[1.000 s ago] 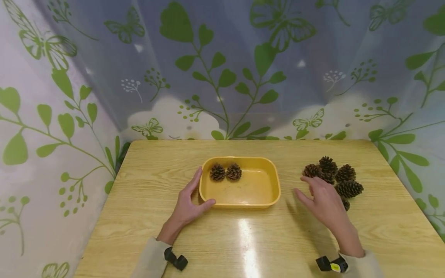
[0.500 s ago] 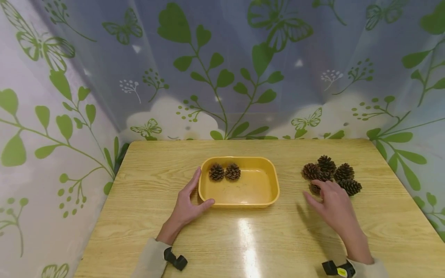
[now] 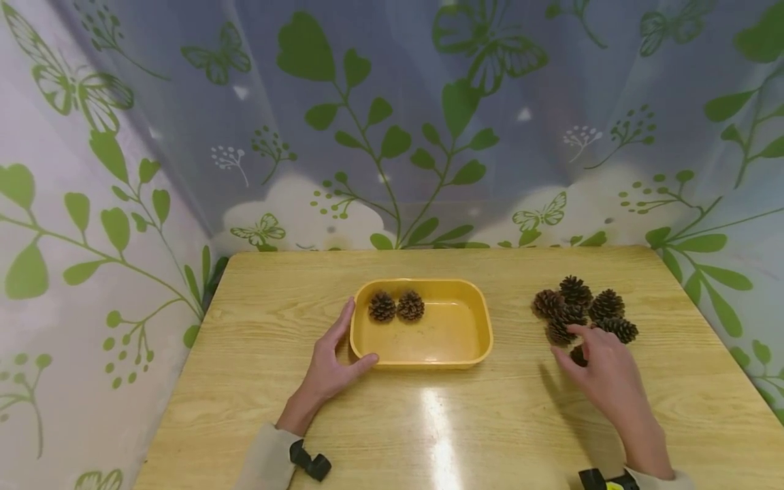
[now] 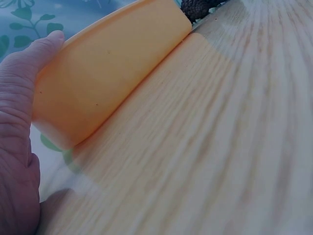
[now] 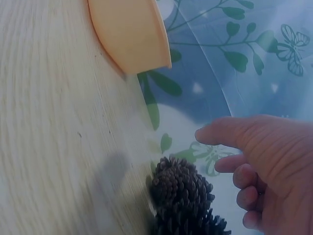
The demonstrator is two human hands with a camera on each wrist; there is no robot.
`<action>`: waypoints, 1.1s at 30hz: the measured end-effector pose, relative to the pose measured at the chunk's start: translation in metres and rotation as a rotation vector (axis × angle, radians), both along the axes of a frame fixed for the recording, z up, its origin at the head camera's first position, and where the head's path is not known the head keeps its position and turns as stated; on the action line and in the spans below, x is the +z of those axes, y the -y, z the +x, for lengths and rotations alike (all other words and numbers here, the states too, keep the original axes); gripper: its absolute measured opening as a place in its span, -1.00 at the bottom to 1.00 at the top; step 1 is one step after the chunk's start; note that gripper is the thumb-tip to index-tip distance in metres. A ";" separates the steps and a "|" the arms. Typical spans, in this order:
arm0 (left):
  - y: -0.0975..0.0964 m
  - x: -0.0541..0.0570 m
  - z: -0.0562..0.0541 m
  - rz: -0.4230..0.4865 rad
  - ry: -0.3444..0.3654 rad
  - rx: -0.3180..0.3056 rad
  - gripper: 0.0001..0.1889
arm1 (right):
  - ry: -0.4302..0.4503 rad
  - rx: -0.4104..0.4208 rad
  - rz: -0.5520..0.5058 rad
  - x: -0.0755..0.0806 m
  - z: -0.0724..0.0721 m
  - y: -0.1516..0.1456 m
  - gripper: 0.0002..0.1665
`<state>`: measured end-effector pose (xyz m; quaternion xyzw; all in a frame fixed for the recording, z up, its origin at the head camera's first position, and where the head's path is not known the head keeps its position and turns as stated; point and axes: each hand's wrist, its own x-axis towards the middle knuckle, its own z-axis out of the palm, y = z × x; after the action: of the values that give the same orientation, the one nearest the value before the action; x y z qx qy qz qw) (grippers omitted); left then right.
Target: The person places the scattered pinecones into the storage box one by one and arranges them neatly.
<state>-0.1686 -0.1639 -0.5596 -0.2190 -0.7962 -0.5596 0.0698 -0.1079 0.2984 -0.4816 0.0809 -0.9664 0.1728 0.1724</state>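
A yellow plastic tray (image 3: 441,340) stands on the wooden table, with two brown pine cones (image 3: 382,307) side by side at its back left. My left hand (image 3: 331,364) holds the tray's front left corner, fingers along the left end and thumb at the front rim; the left wrist view shows that thumb (image 4: 41,51) against the wall. My right hand (image 3: 606,371) hovers over the near side of a cluster of several pine cones (image 3: 574,291), thumb and forefinger apart. Under it a near pine cone (image 3: 578,354) is partly hidden. In the right wrist view, pine cones (image 5: 178,183) lie below the fingers.
The wooden table (image 3: 294,286) reaches back to a patterned curtain (image 3: 551,143) with leaves and butterflies. Another patterned panel (image 3: 92,292) borders the left side. Bare wood separates the tray from the pine cone cluster.
My right hand has moved to the right and a little nearer me over the pine cones, uncovering those on the cluster's left. My left hand and the tray stay in place.
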 end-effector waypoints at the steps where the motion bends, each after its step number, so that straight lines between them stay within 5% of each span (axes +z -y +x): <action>1: 0.000 0.000 0.000 0.005 0.004 -0.001 0.13 | 0.004 -0.005 0.000 0.000 0.001 -0.001 -0.39; 19: 0.002 -0.001 0.001 0.011 0.000 -0.004 0.14 | 0.071 -0.081 -0.001 -0.002 0.010 -0.029 -0.35; 28: -0.005 0.037 0.014 0.016 0.007 -0.020 0.07 | 0.140 -0.102 -0.006 -0.004 0.014 -0.042 -0.32; 33: -0.002 0.019 0.008 0.023 0.008 -0.010 0.11 | 0.142 -0.101 -0.012 -0.005 0.017 -0.045 -0.31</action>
<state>-0.1607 -0.1617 -0.5411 -0.2199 -0.7890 -0.5698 0.0663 -0.0909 0.3430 -0.4869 0.0188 -0.9780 0.1748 0.1122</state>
